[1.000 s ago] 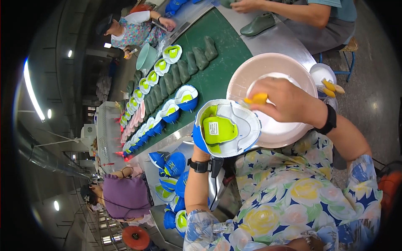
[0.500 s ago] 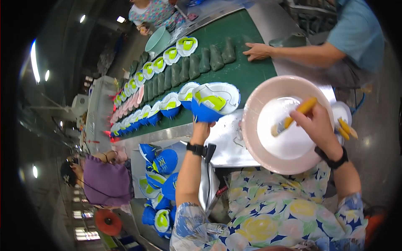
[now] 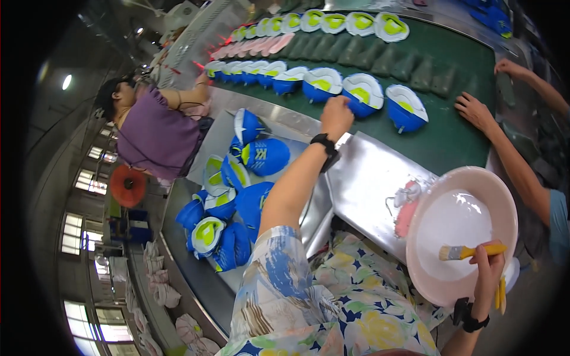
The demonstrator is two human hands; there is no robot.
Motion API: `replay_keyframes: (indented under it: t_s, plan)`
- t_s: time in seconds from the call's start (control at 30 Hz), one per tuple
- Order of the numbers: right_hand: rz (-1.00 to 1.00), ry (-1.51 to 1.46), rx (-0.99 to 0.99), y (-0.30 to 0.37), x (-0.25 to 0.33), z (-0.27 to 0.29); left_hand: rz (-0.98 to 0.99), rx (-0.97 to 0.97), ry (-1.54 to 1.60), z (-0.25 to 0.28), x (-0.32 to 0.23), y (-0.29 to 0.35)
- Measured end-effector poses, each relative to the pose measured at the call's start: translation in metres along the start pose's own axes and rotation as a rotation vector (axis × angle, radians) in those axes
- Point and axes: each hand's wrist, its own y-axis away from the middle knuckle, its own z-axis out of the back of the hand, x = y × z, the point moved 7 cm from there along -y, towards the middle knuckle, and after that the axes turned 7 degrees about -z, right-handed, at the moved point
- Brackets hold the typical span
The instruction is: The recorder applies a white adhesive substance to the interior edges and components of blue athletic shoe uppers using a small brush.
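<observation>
Your right hand (image 3: 490, 264) grips a yellow-handled brush (image 3: 466, 253), fingers closed around the handle, its pale bristles over the white liquid (image 3: 454, 222) in a pink basin (image 3: 500, 204). Your left hand (image 3: 338, 116), arm outstretched and fingers curled, is at the near side of a blue-and-white shoe upper (image 3: 363, 98) on the green work surface (image 3: 451, 133); whether those fingers are closed on it cannot be told. More uppers stand in line on either side of it, with dark shoe lasts (image 3: 386, 62), pink pieces (image 3: 261, 45) and another row of lime-lined uppers beyond. Closer to you, a metal table (image 3: 362, 178) runs to the basin, and a heap of blue uppers (image 3: 264, 155) lies to your left. A co-worker's hand (image 3: 475, 111) touches the green surface at right; a person in purple (image 3: 157, 133) sits at far left.
</observation>
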Motion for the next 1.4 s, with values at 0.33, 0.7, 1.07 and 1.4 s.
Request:
replay_keyframes:
  t_s: [0.33,0.7,1.07,1.4]
  plan:
    - [0.051,-0.039,0.08,0.002,-0.001,-0.015,1.005,0.169,-0.396,0.187,0.198,0.19]
    - [0.141,0.222,0.113,0.023,0.013,-0.031,0.744,0.906,0.735,0.141,0.034,0.156]
    - [0.298,0.559,-0.09,0.003,0.029,-0.011,-0.302,0.724,-0.223,0.139,0.04,0.172]
    - [0.316,0.878,0.436,0.011,0.009,-0.09,0.118,0.444,0.745,0.154,-0.054,0.11]
